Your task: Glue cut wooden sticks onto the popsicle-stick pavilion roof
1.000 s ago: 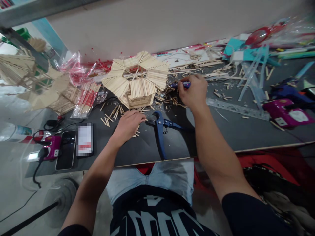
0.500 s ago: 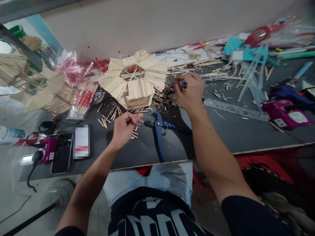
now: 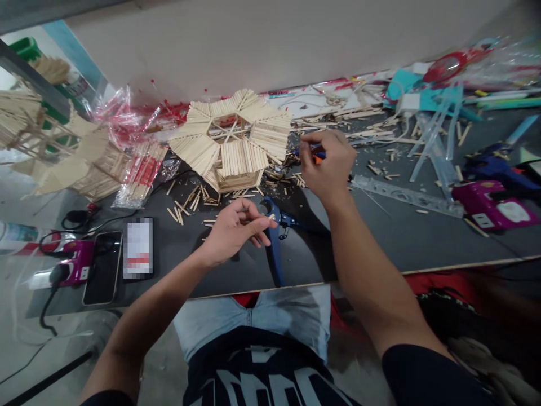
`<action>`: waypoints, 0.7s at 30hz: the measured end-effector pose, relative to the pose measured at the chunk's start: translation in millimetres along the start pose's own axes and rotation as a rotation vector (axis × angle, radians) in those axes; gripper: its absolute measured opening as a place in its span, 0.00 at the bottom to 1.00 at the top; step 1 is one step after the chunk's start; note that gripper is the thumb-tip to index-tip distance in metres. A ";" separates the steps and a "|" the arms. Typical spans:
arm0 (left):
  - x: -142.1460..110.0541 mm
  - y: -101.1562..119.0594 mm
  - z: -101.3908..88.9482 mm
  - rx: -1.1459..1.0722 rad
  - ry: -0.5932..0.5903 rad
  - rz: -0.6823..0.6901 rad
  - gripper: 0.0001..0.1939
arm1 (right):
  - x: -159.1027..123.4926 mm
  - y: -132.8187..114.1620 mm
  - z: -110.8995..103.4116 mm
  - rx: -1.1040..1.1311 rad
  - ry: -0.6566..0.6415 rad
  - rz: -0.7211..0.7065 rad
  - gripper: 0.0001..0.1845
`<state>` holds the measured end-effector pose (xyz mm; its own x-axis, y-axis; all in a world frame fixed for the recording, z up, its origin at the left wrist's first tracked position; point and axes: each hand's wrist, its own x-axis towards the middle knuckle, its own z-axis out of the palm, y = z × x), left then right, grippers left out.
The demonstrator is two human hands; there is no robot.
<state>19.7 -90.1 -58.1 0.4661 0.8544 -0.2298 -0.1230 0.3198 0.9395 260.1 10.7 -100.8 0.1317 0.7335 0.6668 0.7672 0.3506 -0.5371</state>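
Left hand [image 3: 236, 230]: thumb and forefinger pinching 1 short stick piece [image 3: 271, 216], other fingers loosely spread. Piece is held over the blue cutter [image 3: 275, 251], which lies on the bench [image 3: 380, 242] with 1 handle pointing at the near edge. Can't tell if any finger touches the cutter.

Right hand [image 3: 332, 163]: fingers curled, at a blue-and-orange tool [image 3: 318, 157] just right of the stick model [image 3: 245, 157]. Fingers hide most of that tool; can't tell if it's gripped or only touched.

Handling, my read: stick piece is wood, near weightless, stiff, dry, not slippery. Small enough to drop or spin, so a 2-finger pinch mid-length, ends free. Would snap if bent. Model should be light but fragile at the joints and thin outer slats; take it low by the base, 2 hands, not by the flared rim. Cutter likely the heaviest here; hold by the handles, fingers off the blade end.

Around: loose stick offcuts [image 3: 186, 206] in front of the model, bagged sticks [image 3: 141, 172] to its left, clear ruler [image 3: 408, 194] right of the right hand.
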 end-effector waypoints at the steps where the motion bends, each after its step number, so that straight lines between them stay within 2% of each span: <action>1: 0.8 4.8 4.1 0.001 -0.023 -0.010 0.21 | -0.1 -1.9 -1.2 -0.006 -0.015 0.010 0.12; 4: 8.2 19.8 16.7 0.007 -0.074 0.036 0.19 | 0.2 -6.8 -4.1 -0.025 -0.028 0.036 0.13; 10: 28.8 39.0 39.2 0.003 -0.165 0.112 0.15 | 3.0 -9.8 -7.3 0.000 0.032 0.037 0.12; 13: 29.0 43.8 46.6 0.146 -0.263 0.132 0.05 | 4.3 -11.0 -10.4 0.006 0.045 0.035 0.12; 15: 26.9 45.0 48.9 0.288 -0.325 0.158 0.04 | 4.9 -13.5 -12.5 -0.001 0.032 0.039 0.12; 18: 27.9 42.9 47.8 0.253 -0.283 0.135 0.06 | 5.6 -20.8 -15.3 0.039 0.047 0.033 0.13; 21: 35.5 38.6 41.9 0.119 -0.254 0.005 0.09 | 6.3 -28.3 -21.5 0.175 0.079 0.066 0.15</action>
<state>68.2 -64.7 -19.4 0.6721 0.7211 -0.1681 -0.0287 0.2523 0.9672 252.6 -7.2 -70.3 0.2320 0.7128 0.6618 0.6354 0.4041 -0.6580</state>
